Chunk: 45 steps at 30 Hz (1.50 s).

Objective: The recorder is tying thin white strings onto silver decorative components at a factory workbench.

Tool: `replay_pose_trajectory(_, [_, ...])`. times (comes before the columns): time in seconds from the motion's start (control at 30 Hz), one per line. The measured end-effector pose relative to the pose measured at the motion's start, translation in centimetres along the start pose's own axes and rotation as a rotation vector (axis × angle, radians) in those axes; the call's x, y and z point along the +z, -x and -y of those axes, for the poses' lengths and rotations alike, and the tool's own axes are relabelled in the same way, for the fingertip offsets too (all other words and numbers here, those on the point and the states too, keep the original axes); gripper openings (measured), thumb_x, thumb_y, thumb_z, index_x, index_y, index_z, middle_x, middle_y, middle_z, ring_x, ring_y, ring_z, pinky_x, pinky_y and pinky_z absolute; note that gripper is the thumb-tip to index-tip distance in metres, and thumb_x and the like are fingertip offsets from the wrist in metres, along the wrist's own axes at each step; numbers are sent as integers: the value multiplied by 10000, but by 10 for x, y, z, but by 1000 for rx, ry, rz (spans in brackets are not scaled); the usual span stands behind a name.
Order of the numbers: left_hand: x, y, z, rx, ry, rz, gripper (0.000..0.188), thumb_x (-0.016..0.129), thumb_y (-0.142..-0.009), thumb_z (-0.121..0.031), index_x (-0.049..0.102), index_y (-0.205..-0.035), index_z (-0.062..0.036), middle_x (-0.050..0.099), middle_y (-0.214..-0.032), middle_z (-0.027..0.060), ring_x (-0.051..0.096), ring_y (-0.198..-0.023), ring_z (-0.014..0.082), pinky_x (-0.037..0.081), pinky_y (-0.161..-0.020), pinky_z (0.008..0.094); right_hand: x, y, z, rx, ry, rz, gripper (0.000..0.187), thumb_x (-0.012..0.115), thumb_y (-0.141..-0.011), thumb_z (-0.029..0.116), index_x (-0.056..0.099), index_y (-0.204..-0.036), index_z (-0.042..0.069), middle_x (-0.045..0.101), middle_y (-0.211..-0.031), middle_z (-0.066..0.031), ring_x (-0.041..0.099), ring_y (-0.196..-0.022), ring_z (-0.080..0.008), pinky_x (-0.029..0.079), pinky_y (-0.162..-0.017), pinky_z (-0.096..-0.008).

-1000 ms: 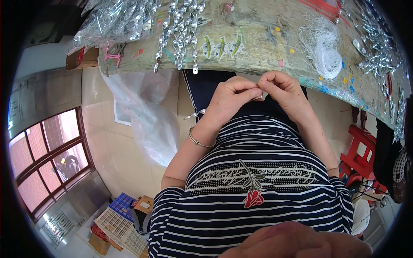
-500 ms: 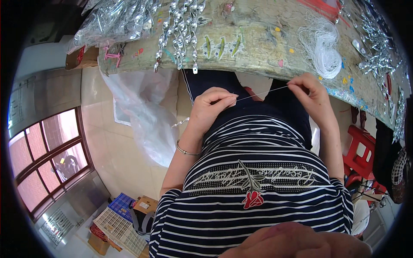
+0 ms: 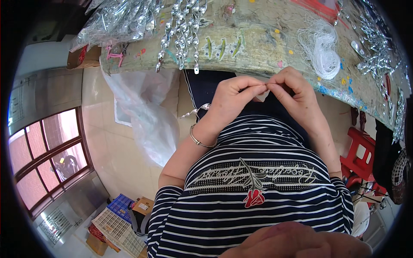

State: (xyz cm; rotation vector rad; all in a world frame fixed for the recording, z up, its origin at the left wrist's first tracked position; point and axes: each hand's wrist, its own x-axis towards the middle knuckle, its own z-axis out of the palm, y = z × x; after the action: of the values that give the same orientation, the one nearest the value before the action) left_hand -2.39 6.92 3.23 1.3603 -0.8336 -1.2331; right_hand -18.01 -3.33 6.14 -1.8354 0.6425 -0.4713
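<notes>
My left hand [image 3: 232, 99] and my right hand [image 3: 297, 90] meet at the fingertips just off the table's near edge, over my lap. Both are closed in a pinch. The white thread between them, visible a moment ago, is now mostly hidden by the fingers. From behind my left wrist pokes the end of a silver twisted strip [image 3: 197, 111]; the rest of it is out of sight behind the hand, so I cannot tell how it is held.
On the worn table [image 3: 258, 51] lie several silver twisted strips [image 3: 183, 36], clear bags of silver pieces [image 3: 116, 30], a skein of white string [image 3: 322, 51] and silver tinsel [image 3: 378, 51]. A white plastic sheet [image 3: 146, 107] hangs at left. A red stool [image 3: 359, 150] stands at right.
My hands have come together: the left moved right and the right shifted slightly left. The taut thread that spanned the gap no longer shows. The silver strip's end moved right with my left hand.
</notes>
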Motion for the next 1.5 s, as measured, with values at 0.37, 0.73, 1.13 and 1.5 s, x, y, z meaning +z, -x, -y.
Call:
replay_pose_trajectory(0.37, [-3, 3, 10, -29, 57, -8, 120, 625, -863, -74, 672, -930, 13, 671, -823, 61, 610, -739, 97, 494, -699, 219, -18, 3, -23, 70, 16, -72, 38, 616, -850, 31, 599, -882, 18, 541, -851, -16, 510, -769, -83, 404, -684, -208])
replay_pose_trajectory(0.73, [1, 4, 8, -41, 60, 18, 140, 620, -862, -63, 677, -958, 23, 685, -874, 86, 638, -808, 125, 508, -743, 232, -16, 3, -16, 61, -79, -53, 61, 581, -886, 61, 559, -857, 13, 520, -838, -6, 479, -780, -88, 387, -715, -214])
replay_pose_trajectory(1.13, [6, 2, 6, 3, 121, 9, 128, 621, -861, -48, 666, -958, 22, 677, -847, 78, 625, -754, 118, 500, -716, 229, -3, 0, -7, 9, -73, -39, 83, 535, -917, 66, 588, -946, 9, 503, -832, -4, 485, -746, -79, 396, -693, -200])
replay_pose_trajectory(1.5, [6, 4, 6, -5, 132, -6, 120, 619, -867, -50, 662, -956, 18, 673, -846, 79, 614, -745, 109, 499, -700, 219, 0, 8, -11, 222, -376, 16, 150, 512, -943, 113, 600, -1018, 17, 504, -868, 13, 469, -746, -53, 390, -675, -194])
